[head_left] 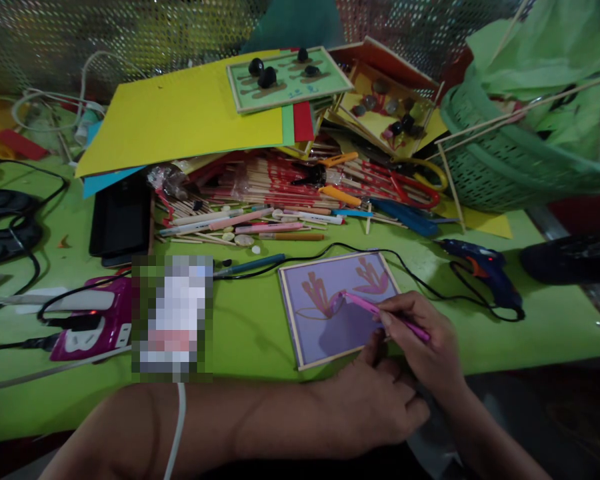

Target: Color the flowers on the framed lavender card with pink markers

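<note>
A small framed lilac picture board [325,333] with pink plant shapes lies on the green table [250,333] in front of me. My right hand [423,340] pinches a pink pen [380,311], its tip resting on the pink drawing near the board's middle. My left hand [380,400] lies at the board's near right corner, fingers curled and partly tucked under the right hand, forearm stretched across the table's front edge. What the left fingers hold, if anything, is hidden.
A blue glue gun [480,267] with a black cord lies right of the board. Behind it are pens and sticks [260,223], red scissors [415,187], coloured paper sheets [180,120], framed stone pictures [287,77], and a green basket [520,153]. A purple power strip [97,323] sits left.
</note>
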The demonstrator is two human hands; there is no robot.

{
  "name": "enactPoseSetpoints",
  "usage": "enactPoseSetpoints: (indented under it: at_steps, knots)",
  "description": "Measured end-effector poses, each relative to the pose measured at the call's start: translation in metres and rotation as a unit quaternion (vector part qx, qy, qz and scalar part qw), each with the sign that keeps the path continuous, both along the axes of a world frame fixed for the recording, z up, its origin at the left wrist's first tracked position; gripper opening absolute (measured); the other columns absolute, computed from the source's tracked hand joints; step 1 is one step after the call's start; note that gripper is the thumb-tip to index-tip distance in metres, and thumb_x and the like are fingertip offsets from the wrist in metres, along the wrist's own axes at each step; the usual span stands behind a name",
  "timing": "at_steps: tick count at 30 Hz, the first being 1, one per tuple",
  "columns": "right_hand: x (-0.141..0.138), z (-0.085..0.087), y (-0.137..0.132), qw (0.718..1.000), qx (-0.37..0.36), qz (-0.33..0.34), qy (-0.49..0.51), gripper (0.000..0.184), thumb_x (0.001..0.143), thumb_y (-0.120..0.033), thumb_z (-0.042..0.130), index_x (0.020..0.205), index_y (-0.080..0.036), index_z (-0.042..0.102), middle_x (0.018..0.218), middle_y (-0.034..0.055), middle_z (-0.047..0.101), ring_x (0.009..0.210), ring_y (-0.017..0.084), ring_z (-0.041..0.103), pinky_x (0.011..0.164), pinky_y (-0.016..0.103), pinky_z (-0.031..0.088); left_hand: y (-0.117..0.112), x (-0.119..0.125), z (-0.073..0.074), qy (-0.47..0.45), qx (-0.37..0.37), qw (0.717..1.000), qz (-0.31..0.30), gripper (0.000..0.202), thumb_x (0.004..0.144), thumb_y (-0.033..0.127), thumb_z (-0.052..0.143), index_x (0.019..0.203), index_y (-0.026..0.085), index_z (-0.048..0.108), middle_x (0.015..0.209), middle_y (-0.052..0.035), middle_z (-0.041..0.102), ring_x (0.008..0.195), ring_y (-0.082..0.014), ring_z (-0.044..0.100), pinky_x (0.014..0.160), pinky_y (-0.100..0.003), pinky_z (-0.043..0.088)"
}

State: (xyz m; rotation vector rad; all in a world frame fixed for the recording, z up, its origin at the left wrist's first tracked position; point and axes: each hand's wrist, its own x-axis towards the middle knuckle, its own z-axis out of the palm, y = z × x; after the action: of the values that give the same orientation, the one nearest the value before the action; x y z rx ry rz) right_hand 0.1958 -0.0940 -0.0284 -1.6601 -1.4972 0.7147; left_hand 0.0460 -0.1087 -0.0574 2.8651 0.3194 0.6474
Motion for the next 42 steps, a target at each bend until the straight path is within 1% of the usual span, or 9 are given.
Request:
enactPoseSetpoints:
  at_steps: [5,9,13,17,22,26,32,37,42]
  knots:
    - [0.0001,-0.0012,0.0002,1.0,-0.011,-0.002,0.008,0.007,0.091,-0.027,0.066,0.086,-0.022,0.068,0.074,0.003,0.07,0.063,0.018,0.067,0.056,0.027,0.051,0.0007,0.0004,0.0004,0.007,-0.003,1.0,-0.006,0.012,0.094,0.026,0.064,0.098,0.018,0.073,0.094,-0.0078,0.071,0.091,-0.0268,0.069,0.104,-0.064,0.044]
    - [-0.0006,-0.0005,0.0013,1.0,-0.007,0.01,-0.001,0.007,0.092,-0.026,0.065,0.087,-0.022,0.068,0.075,0.0028,0.07,0.065,0.017,0.067,0.058,0.026,0.051,0.0016,-0.0001,0.0033,0.017,-0.013,1.0,-0.006,0.012,0.095,0.026,0.064,0.097,0.018,0.073,0.095,-0.0075,0.072,0.092,-0.0268,0.069,0.104,-0.062,0.045]
    - [-0.0006,0.0002,0.0022,0.999,0.003,0.033,-0.016,0.005,0.091,-0.025,0.066,0.088,-0.022,0.07,0.074,0.0016,0.07,0.062,0.016,0.066,0.057,0.026,0.05,0.0015,-0.0009,0.0045,0.039,-0.013,0.999,-0.011,0.013,0.095,0.028,0.064,0.098,0.018,0.072,0.103,-0.0098,0.072,0.101,-0.0295,0.069,0.1,-0.06,0.047]
    - [0.0007,-0.0011,0.0029,0.998,0.017,0.06,-0.031,0.005,0.091,-0.023,0.066,0.089,-0.023,0.071,0.074,0.0002,0.07,0.062,0.015,0.066,0.058,0.025,0.051,-0.0005,-0.0002,0.0003,0.019,-0.004,1.0,-0.01,0.012,0.094,0.027,0.064,0.098,0.018,0.071,0.1,-0.0098,0.071,0.1,-0.03,0.067,0.099,-0.059,0.046]
    - [0.0022,-0.0026,0.003,0.996,0.022,0.086,-0.031,0.006,0.092,-0.022,0.065,0.091,-0.023,0.07,0.078,0.0004,0.071,0.067,0.015,0.068,0.061,0.025,0.053,-0.0028,0.001,-0.0052,0.022,0.003,1.0,-0.005,0.014,0.096,0.026,0.061,0.102,0.019,0.071,0.101,-0.0089,0.07,0.1,-0.0281,0.066,0.101,-0.058,0.044]
    - [0.003,-0.0019,0.0031,0.993,0.024,0.107,-0.035,0.005,0.092,-0.021,0.065,0.093,-0.023,0.07,0.078,-0.0004,0.072,0.066,0.014,0.069,0.061,0.023,0.053,-0.0016,0.0002,-0.0024,0.029,0.002,1.0,-0.002,0.015,0.095,0.028,0.064,0.103,0.019,0.072,0.108,-0.0106,0.07,0.106,-0.0307,0.066,0.098,-0.056,0.045]
    - [0.0024,0.0003,0.0044,0.99,0.018,0.134,-0.036,0.006,0.092,-0.021,0.066,0.094,-0.023,0.072,0.08,0.0008,0.074,0.071,0.015,0.071,0.064,0.024,0.055,-0.0002,-0.0016,0.0003,-0.006,-0.003,1.0,0.007,0.015,0.089,0.028,0.072,0.1,0.019,0.075,0.113,-0.0109,0.071,0.113,-0.0374,0.065,0.097,-0.056,0.046]
    - [0.0037,0.0009,0.0029,0.987,0.022,0.154,-0.04,0.007,0.092,-0.02,0.065,0.095,-0.023,0.072,0.082,0.0013,0.074,0.072,0.016,0.071,0.065,0.024,0.055,-0.0012,-0.001,-0.0007,-0.002,-0.004,1.0,0.001,0.015,0.088,0.026,0.072,0.101,0.019,0.075,0.113,-0.0111,0.071,0.112,-0.0368,0.065,0.095,-0.056,0.047]
    - [0.0037,0.0034,0.0037,0.986,0.027,0.161,-0.043,0.006,0.091,-0.019,0.065,0.092,-0.022,0.07,0.079,0.0009,0.073,0.069,0.016,0.071,0.062,0.024,0.054,-0.0005,-0.0014,0.0042,0.026,-0.005,1.0,0.001,0.018,0.089,0.027,0.071,0.105,0.02,0.075,0.117,-0.0116,0.071,0.115,-0.0375,0.065,0.096,-0.056,0.048]
